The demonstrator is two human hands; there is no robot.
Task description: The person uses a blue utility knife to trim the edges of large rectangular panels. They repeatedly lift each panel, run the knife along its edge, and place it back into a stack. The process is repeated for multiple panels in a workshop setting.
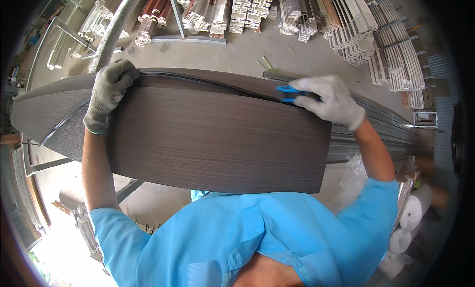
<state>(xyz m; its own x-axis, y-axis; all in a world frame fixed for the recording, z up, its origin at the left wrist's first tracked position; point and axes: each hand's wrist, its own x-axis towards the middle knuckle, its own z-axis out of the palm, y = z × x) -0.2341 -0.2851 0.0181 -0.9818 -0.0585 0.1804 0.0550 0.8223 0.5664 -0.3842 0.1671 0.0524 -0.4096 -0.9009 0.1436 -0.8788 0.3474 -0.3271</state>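
- Concrete workshop floor (237, 52) beyond, with stacked white profile lengths (247, 10) at its far side.
- Left hand (106, 94), grey-gloved, clenched over the far edge of the long dark brown wood-grain panel (213, 138).
- Right hand (331, 101), white-gloved, grasps a small blue tool (287, 91) against the same edge.
- Thin black strip (198, 80) runs along that edge between the hands.

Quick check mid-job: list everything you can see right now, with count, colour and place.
Dark brown wood-grain panel: one, across the centre, under both hands.
Thin black strip: one, along the panel's far edge.
Blue-handled tool: one, in the right hand at the far edge.
Grey ribbed profiles: several, right of the panel.
White and brown profile stacks: many, on racks at the top.
White foam rolls: a few, lower right.
Blue shirt: one, bottom centre.
Left hand: grey glove, gripping the panel's far edge.
Right hand: white glove, holding the tool.
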